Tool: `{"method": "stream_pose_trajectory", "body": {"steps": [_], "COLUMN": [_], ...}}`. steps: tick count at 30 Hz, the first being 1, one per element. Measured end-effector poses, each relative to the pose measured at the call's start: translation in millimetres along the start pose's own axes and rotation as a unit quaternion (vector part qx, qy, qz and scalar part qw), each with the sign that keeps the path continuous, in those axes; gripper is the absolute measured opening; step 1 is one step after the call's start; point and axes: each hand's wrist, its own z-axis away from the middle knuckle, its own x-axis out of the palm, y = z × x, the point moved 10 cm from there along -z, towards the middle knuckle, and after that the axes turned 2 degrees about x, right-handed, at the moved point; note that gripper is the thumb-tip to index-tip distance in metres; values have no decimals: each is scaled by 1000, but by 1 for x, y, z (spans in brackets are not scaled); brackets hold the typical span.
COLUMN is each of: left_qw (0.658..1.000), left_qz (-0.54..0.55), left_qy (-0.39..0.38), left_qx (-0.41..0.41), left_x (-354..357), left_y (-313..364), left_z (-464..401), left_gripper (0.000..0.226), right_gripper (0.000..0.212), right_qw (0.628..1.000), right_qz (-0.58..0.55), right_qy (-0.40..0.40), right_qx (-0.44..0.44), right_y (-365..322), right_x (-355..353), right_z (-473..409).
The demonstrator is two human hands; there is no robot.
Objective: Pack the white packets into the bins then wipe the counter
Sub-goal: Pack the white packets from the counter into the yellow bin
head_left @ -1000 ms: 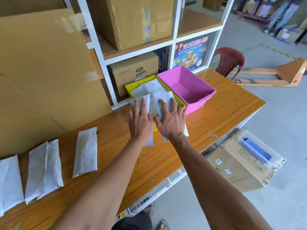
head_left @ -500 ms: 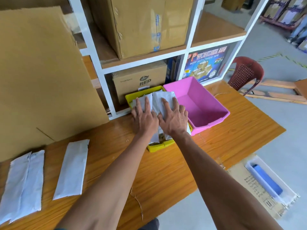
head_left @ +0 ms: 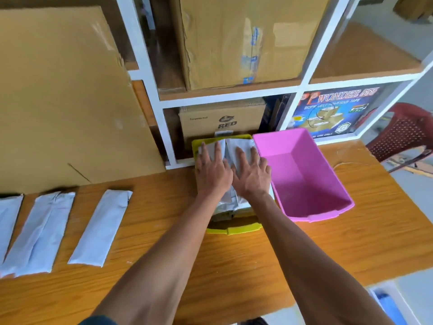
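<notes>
Fingers (head_left: 241, 156) of both hands are held straight and slightly spread, laid flat on the white packets (head_left: 236, 146) stacked in the yellow bin (head_left: 234, 229); the left hand (head_left: 212, 171) is pressed on the left-hand packet and the right hand (head_left: 251, 175) on the right-hand one, the two hands set side by side and nearly touching at the thumbs; nothing is pinched or gripped. The packets are seen to fill the yellow bin to its rim, their near ends showing grey beneath the wrists; the bin is placed on the wooden counter (head_left: 351, 242) against the white shelf unit (head_left: 302, 83). A pink bin (head_left: 304, 174) is set just beside the yellow one, on its right, touching or almost touching it. Three more white packets are laid out on the counter well to the left: one (head_left: 100, 227) nearest the arms, another (head_left: 39, 233) beside it, and a third (head_left: 8, 221) cut off by the picture's edge. A large cardboard sheet (head_left: 65, 97) is leaned behind them; cardboard boxes (head_left: 243, 38) are stored on the shelves, and a red chair (head_left: 405, 132) is seen at the far right.
</notes>
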Motion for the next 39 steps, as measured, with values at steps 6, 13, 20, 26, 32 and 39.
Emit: {"method": "stream_pose_trajectory", "body": {"steps": [6,13,20,26,32,39], "left_qw": [999,998,993,992,989,987], "left_qz": [-20,-35,-73,-91,-116,-123], "left_qy": [6,32,80,45,67,73], "left_qx": [-49,-34,47,74,70,75], "left_x": [21,29,30,52,63,70], "left_y": [-4,-3,1,-7,-15,-17], "left_z": [-10,-7,-12,-28,-31,-32], "left_gripper": [62,61,62,66,64,64], "right_gripper": [72,72,66,66,74,81], "right_qw": [997,991,974,977,977,975], "right_qz": [27,31,10,-16,-14,-23], "right_qy": [-30,-24,-24,-43,-22,7], "right_qx": [-63,-124,-224,-210,-211,-222], "right_y": [1,0,-13,-13,-13,-11], "right_x": [16,23,39,59,73,83], "right_z": [-11,-17,-36,-47,-50,-50]}}
